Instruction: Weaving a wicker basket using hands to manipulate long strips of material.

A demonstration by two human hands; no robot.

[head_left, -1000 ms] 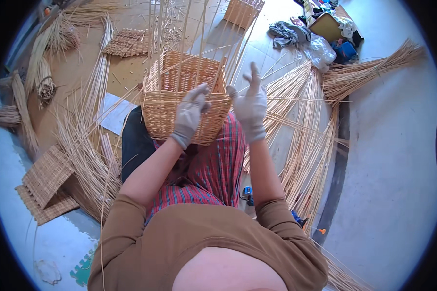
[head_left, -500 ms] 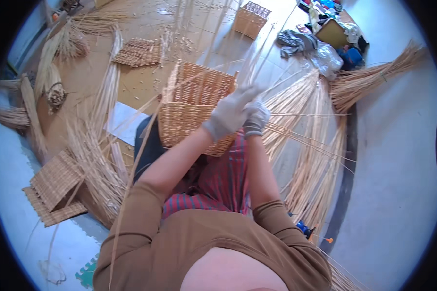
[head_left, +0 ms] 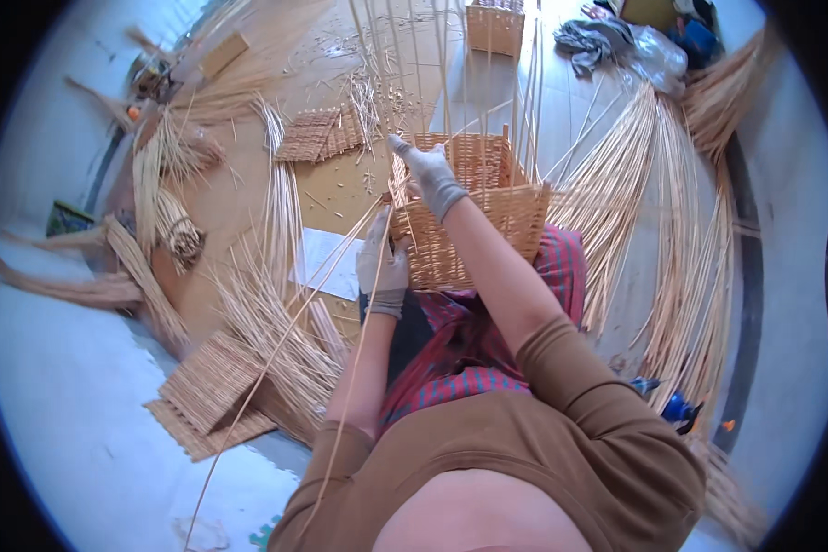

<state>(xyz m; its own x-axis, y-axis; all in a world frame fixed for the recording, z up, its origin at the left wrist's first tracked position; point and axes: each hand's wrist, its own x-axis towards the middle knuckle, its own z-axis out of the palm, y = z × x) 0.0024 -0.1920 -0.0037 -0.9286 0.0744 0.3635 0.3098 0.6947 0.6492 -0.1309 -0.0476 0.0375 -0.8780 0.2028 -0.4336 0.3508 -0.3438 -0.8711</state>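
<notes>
A half-woven wicker basket [head_left: 478,235] rests on my lap, with tall upright stakes rising from its walls. My left hand [head_left: 382,262], in a pale glove, is closed against the basket's left side near the front corner. Across the basket's left part reaches my right hand [head_left: 428,175], also gloved, its fingers curled at the left wall beside the stakes; what they pinch is hidden. Long loose wicker strands [head_left: 276,354] run from that corner down past my left arm.
Bundles of wicker [head_left: 607,221] fan out on the right, with more strands [head_left: 258,322] on the left. Woven panels [head_left: 216,377] lie at the lower left, and another mat [head_left: 317,135] farther off. A finished-looking basket [head_left: 495,28] stands at the back; a plastic bag [head_left: 658,60] lies far right.
Both hands have moved from the basket's right side to its left side, the right now crossing over it. My view has swung left, so the surroundings appear farther right.
</notes>
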